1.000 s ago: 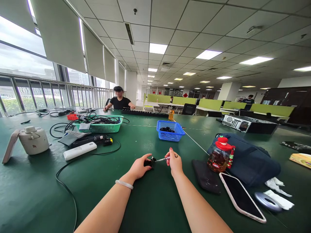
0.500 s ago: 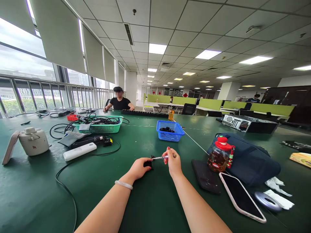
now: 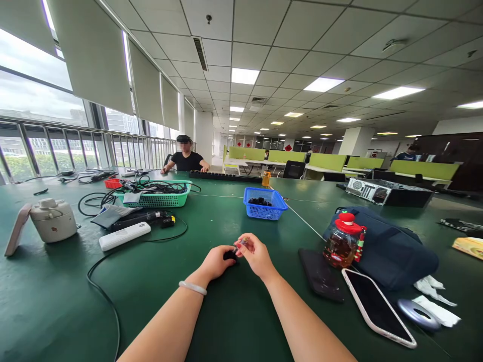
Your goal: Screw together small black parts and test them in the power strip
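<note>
1. Hands meet on the green table (image 3: 234, 322), near of the blue basket (image 3: 265, 203). The left hand (image 3: 214, 262) has its fingers curled round a small black part (image 3: 229, 255) and presses it to the table.
2. The right hand (image 3: 255, 254) pinches a thin silvery tool (image 3: 240, 245) between thumb and fingertips; its tip sits at the part's top. What kind of tool it is, I cannot tell.
3. Handling, as a judgement: the part looks light, hard and small enough to skid on the smooth table, so a grip round its sides with the base held down suits it. The tool looks stiff and slim, likely to roll in the fingers; a hold close to its working end gives most control.
4. Counts: one black part in hand, and a dark heap of small items in the basket, too small to count.
5. Two baskets: the blue one, and a green basket (image 3: 158, 199) of cables left of it.
6. Right of the basket and nearer: one red-capped jar (image 3: 342, 242), one dark bag (image 3: 388, 251), two phones, one dark (image 3: 320, 274) and one white-edged (image 3: 377, 307).
7. Left of the basket: one white pot (image 3: 53, 219) and one white power strip (image 3: 124, 236).
8. Beyond the basket, one person (image 3: 185, 156) sits at the table's far edge.
</note>
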Tool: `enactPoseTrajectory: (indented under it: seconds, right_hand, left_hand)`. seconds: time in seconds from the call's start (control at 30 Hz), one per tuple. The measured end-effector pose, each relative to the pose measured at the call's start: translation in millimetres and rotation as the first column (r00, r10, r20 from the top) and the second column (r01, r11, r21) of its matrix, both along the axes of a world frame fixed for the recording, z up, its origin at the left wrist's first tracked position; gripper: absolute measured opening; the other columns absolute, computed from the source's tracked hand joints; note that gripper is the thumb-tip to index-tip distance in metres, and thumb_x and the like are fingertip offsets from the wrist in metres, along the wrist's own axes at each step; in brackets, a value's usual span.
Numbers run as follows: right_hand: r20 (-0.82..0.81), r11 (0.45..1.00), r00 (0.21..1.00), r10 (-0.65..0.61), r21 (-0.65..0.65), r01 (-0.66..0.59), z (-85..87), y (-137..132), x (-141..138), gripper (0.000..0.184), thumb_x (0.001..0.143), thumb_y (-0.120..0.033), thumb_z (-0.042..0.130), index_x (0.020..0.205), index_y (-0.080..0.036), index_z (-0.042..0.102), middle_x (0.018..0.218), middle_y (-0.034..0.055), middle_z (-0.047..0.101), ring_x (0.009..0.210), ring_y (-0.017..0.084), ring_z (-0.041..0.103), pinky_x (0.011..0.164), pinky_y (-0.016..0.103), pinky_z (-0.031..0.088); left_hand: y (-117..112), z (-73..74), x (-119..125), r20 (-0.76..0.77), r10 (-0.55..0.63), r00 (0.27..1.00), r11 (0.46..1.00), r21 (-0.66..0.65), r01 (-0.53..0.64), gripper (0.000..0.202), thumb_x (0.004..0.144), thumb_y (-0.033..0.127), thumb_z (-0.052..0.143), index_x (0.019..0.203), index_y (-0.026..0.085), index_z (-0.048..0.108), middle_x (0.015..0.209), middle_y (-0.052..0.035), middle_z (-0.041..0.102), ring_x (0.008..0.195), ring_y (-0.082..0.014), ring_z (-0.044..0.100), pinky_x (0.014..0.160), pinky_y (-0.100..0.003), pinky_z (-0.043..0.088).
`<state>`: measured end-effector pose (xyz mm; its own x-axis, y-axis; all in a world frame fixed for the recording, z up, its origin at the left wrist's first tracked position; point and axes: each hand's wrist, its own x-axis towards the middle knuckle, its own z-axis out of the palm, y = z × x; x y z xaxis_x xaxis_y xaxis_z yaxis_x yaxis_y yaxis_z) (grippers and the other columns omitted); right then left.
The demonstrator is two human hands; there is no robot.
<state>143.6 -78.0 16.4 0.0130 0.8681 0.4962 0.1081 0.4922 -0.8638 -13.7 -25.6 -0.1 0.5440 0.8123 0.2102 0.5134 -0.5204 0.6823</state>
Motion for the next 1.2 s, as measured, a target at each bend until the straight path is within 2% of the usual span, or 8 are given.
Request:
enactPoseTrajectory:
  seconds: [0.07,0.2,0.33,0.47,0.6,0.9,1.2]
  right_hand:
    - [0.030,1.000,0.999,-0.017,0.025,0.016,-0.7,0,-4,0.024,0.085,-0.044,0.058,0.095,-0.022,0.055,0.080,0.0021,0.064,0.062,0.015,0.064,0.062,0.030,0.057]
    - [0.178,0.986,0.974,-0.141,0.117,0.121,-1.4,-2,-9,0.019,0.090,-0.035,0.050,0.104,-0.023,0.054,0.081,0.0021,0.064,0.061,0.014,0.063,0.063,0.029,0.055]
    - [0.266,0.958,0.934,-0.240,0.222,0.183,0.8,-4,-10,0.015,0.090,-0.030,0.049,0.102,-0.024,0.055,0.083,0.0023,0.067,0.064,0.015,0.064,0.065,0.027,0.053]
    - [0.176,0.910,0.919,-0.353,0.292,0.294,3.7,-6,-5,0.013,0.092,-0.030,0.046,0.101,-0.023,0.052,0.082,0.0034,0.067,0.068,0.016,0.064,0.066,0.028,0.053]
    - [0.078,0.867,0.902,-0.426,0.322,0.382,4.5,-4,1,0.016,0.094,-0.025,0.038,0.108,-0.022,0.047,0.084,0.0043,0.068,0.075,0.017,0.065,0.071,0.031,0.053]
    - [0.153,0.889,0.916,-0.370,0.345,0.302,3.7,-3,4,0.023,0.092,-0.017,0.034,0.110,-0.022,0.048,0.084,0.0031,0.067,0.076,0.016,0.065,0.073,0.030,0.052]
    - [0.190,0.885,0.922,-0.338,0.398,0.242,6.4,-7,3,0.030,0.092,-0.015,0.033,0.117,-0.022,0.049,0.087,0.0036,0.066,0.079,0.016,0.063,0.076,0.030,0.051]
  left_hand:
    - [0,-0.5,0,-0.002,-0.001,1.000,1.000,0.015,0.001,0.032,0.070,0.020,0.063,0.101,0.022,0.071,0.101,-0.0008,0.073,0.093,-0.0204,0.064,0.087,-0.029,0.046]
    - [-1,-0.5,0,-0.024,0.005,1.000,1.000,0.024,-0.004,0.028,0.067,0.019,0.065,0.094,0.021,0.071,0.093,0.0006,0.073,0.086,-0.0189,0.063,0.080,-0.028,0.047]
    - [-1,-0.6,0,-0.037,0.019,0.999,1.000,0.021,-0.018,0.031,0.066,0.017,0.067,0.096,0.021,0.071,0.093,0.0001,0.073,0.087,-0.0197,0.064,0.081,-0.029,0.048]
    - [1,-2.2,0,0.002,0.018,1.000,1.000,-0.003,-0.018,0.044,0.065,0.015,0.068,0.109,0.022,0.069,0.107,-0.0025,0.072,0.099,-0.0218,0.063,0.092,-0.031,0.046]
    - [1,-2.2,0,0.006,0.035,0.999,0.999,-0.009,-0.035,0.049,0.064,0.016,0.070,0.112,0.023,0.068,0.114,-0.0027,0.070,0.106,-0.0232,0.062,0.098,-0.033,0.044]
    - [-1,0.4,0,0.011,0.021,1.000,0.999,-0.032,-0.021,0.049,0.065,0.013,0.068,0.113,0.025,0.069,0.115,-0.0018,0.070,0.107,-0.0218,0.062,0.099,-0.032,0.045]
    - [0,-0.5,0,-0.009,0.027,1.000,0.999,-0.022,-0.027,0.051,0.065,0.015,0.068,0.116,0.024,0.067,0.118,-0.0031,0.069,0.109,-0.0227,0.061,0.101,-0.033,0.043]
